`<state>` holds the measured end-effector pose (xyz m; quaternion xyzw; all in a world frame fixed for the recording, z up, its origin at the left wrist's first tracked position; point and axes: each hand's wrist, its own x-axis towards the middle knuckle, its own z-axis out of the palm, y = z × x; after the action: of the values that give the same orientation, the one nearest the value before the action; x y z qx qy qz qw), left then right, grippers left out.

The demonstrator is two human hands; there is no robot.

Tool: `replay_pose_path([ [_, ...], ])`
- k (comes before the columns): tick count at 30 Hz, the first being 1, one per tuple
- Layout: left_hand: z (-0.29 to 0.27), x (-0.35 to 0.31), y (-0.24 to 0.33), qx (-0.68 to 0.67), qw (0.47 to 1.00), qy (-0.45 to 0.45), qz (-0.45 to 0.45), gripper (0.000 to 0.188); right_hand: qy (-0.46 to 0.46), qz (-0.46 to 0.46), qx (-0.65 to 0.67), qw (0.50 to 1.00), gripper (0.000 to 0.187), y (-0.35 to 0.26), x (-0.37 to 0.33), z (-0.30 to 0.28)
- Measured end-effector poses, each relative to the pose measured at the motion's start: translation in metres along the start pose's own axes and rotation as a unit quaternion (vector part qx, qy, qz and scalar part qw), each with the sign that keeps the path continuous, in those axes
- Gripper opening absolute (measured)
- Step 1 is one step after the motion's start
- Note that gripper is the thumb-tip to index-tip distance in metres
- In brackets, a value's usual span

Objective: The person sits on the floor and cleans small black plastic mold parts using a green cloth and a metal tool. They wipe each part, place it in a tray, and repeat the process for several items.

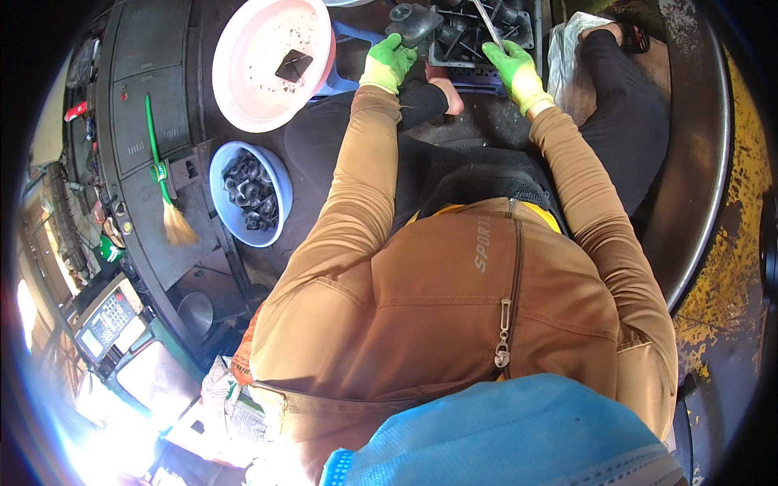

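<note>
Both hands wear bright green gloves. My left hand (389,63) is closed on the near edge of a dark, rounded moulded part (413,24) with a raised knob. My right hand (515,70) grips a thin silvery metal rod (489,23) that points up and to the left. Between and beyond my hands lies a dark tray (527,34) with several black moulded pieces in its compartments; the rod's far end passes over it. To the left of my left hand, a pink basin (229,61) holds a black square piece (293,66) and dark crumbs.
A light-blue basin (284,174) full of black parts stands at the left. Behind the pink basin's edge shows a blue plastic stool (347,49). A green-handled broom (154,138) leans on grey cabinets (150,49). A curved metal rim (713,202) borders my right side, near a clear plastic bag (565,57).
</note>
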<state>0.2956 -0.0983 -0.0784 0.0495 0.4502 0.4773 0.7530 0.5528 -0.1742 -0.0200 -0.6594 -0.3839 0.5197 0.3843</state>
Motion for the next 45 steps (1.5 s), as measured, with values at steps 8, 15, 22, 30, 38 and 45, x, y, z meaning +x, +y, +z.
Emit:
replay_pose_path([
  [8, 0.033, -0.045, 0.010, -0.097, 0.992, -0.032, 0.067, 0.020, -0.027, -0.003, -0.149, 0.989, 0.056, -0.001, 0.014, 0.024],
  [15, 0.041, -0.096, 0.019, -0.126, 0.984, -0.045, 0.119, 0.016, 0.060, -0.005, -0.244, 0.968, 0.061, -0.007, 0.034, 0.070],
  [22, 0.031, -0.061, 0.008, -0.118, 0.987, -0.043, 0.101, 0.018, 0.170, -0.078, -0.070, 0.980, 0.044, -0.011, 0.014, 0.026],
  [30, 0.018, 0.044, -0.026, -0.086, 0.989, 0.045, 0.108, 0.032, 0.290, -0.247, -0.193, 0.904, 0.040, -0.051, 0.086, -0.065],
  [38, 0.009, 0.031, 0.027, -0.144, 0.971, -0.044, 0.185, 0.032, 0.113, -0.099, -0.254, 0.955, 0.046, 0.011, 0.142, -0.073],
  [45, 0.029, -0.140, 0.100, -0.112, 0.953, -0.125, 0.251, 0.028, 0.131, -0.123, -0.223, 0.958, 0.060, 0.027, 0.147, -0.076],
])
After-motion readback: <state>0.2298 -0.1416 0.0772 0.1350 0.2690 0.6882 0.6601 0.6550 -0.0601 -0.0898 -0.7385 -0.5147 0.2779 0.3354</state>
